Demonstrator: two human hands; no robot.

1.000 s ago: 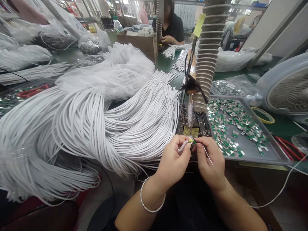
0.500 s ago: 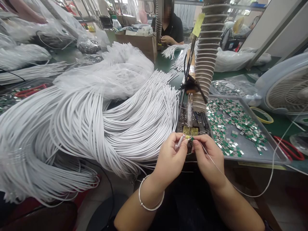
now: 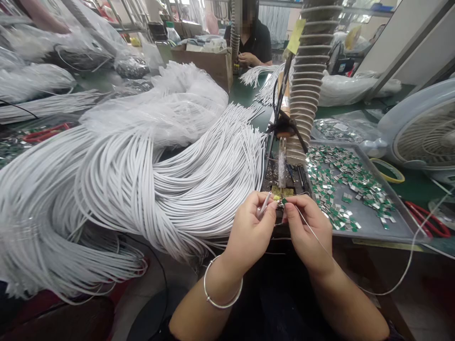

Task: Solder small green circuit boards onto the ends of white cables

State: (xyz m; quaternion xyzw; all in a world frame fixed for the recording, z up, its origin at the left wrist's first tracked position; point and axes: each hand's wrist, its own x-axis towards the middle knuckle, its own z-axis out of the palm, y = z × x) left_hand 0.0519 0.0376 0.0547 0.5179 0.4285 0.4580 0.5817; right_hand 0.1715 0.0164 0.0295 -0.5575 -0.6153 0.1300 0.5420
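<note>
We saw two bare hands meeting just right of the frame's centre, low down. The left hand (image 3: 250,232) had its thumb and forefinger closed together, pinching a slim, pale, stick-like piece (image 3: 263,207) that poked up at a slant; a small yellow bit (image 3: 276,198) showed at the fingertips, too small for us to name. The right hand (image 3: 310,232) had its thumb and forefinger pressed around a tiny green circuit board (image 3: 284,201), near the left fingertips, with a thin white wire (image 3: 313,233) running from that grip across the hand and looping toward the right edge. The fingers covered much of the work, so we could not tell how the pieces joined.

Directly behind the fingertips, a soldering iron with a metal barrel (image 3: 282,163) pointed downward; we could not tell whether its tip touched anything. A ribbed grey hose (image 3: 304,94) rose beside it at upper right of centre. A great sheaf of white cables (image 3: 170,189) filled the left and middle, partly under clear plastic sheeting (image 3: 156,111). At right, a grey tray (image 3: 398,225) held scattered green-and-silver boards (image 3: 346,197), with a pale fan (image 3: 394,128) beyond. At top centre sat a person in a dark shirt (image 3: 263,45).
</note>
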